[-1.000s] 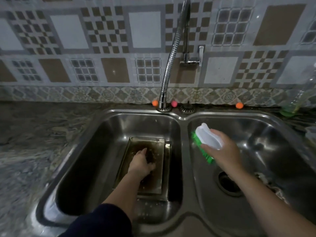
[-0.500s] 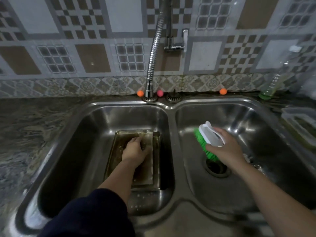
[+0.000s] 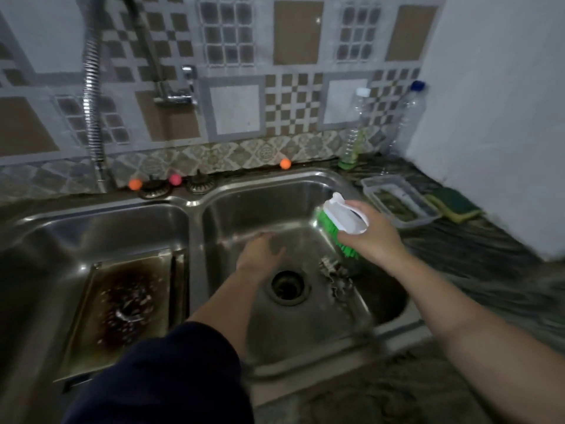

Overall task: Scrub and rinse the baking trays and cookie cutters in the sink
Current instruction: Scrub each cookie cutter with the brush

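Head view: I read no legible writing on any item. The baking tray [image 3: 122, 310], stained dark at its centre with water pooled in it, lies flat in the left basin of the sink [image 3: 195, 206]. My right hand [image 3: 371, 237] grips the white-handled green brush [image 3: 339, 221] over the right basin's far right side. My left hand [image 3: 263, 252] is blurred above the drain [image 3: 288, 286]; I cannot tell its fingers' state. A clear tub [image 3: 399, 200], sponge [image 3: 455, 203] and two bottles [image 3: 356, 127] occupy the right tabletop [image 3: 477, 252].
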Tool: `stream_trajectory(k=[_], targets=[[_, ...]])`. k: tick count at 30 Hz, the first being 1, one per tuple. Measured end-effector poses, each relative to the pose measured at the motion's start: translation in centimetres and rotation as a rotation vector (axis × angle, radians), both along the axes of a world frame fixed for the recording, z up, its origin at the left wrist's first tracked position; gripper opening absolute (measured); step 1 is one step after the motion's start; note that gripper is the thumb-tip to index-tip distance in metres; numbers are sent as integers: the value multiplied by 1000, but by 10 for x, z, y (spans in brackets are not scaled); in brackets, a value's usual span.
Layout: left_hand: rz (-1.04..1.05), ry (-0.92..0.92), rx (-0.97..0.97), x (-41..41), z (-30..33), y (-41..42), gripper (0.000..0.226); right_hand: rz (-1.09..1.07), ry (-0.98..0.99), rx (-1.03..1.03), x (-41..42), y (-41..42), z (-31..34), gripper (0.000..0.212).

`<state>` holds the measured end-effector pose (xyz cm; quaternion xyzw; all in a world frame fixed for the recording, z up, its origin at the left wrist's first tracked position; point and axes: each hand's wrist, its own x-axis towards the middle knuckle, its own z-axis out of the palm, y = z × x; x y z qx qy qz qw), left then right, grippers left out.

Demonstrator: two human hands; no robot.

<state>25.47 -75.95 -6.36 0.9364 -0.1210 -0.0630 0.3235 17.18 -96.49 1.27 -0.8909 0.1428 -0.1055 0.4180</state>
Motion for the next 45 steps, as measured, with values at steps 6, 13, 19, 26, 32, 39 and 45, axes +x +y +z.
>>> stream_trajectory(k=[6, 13, 19, 26, 32, 39, 45], targets=[[-90, 169, 18, -8, -37, -84, 43, 4, -17, 22, 10, -49, -5, 65], [54, 338, 0, 10, -78, -140, 55, 127, -43, 11, 35, -68, -32, 66], [-3, 353, 41, 24, -98, -142, 39, 171, -19, 22, 48, -75, -48, 66], [106, 329, -183, 19, -95, -133, 28, 181, -15, 29, 49, -77, -52, 66], [173, 158, -505, 33, -46, -99, 40, 160, -30, 65, 34, -68, -58, 64], [4, 11, -498, 20, -4, -48, 42, 259, -119, 52, 31, -14, -37, 58], [36, 67, -575, 15, 6, 5, 45, 321, -146, -7, 36, 24, -19, 61]])
